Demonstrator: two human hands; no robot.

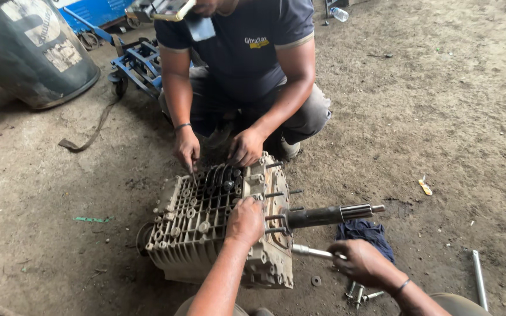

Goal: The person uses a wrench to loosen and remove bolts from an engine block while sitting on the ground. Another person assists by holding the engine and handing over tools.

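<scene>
So the gearbox casing (206, 234) sits on the floor (440, 117) with its shaft (329, 215) poking out to the right, and a rag (367, 233) lies just past the shaft. Loose bolts (358, 292) lie right of the casing near a rod (479, 278), while a barrel (30, 47) stands far left behind, beside a cart (139, 61).

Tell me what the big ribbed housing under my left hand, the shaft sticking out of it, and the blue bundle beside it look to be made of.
The pale grey ribbed housing looks like cast aluminium: dull, grimy, with moulded fins. The dark splined shaft seems steel, with a darkened, oily surface. The dark blue bundle appears to be cloth, soft and crumpled on the dirt floor.
</scene>
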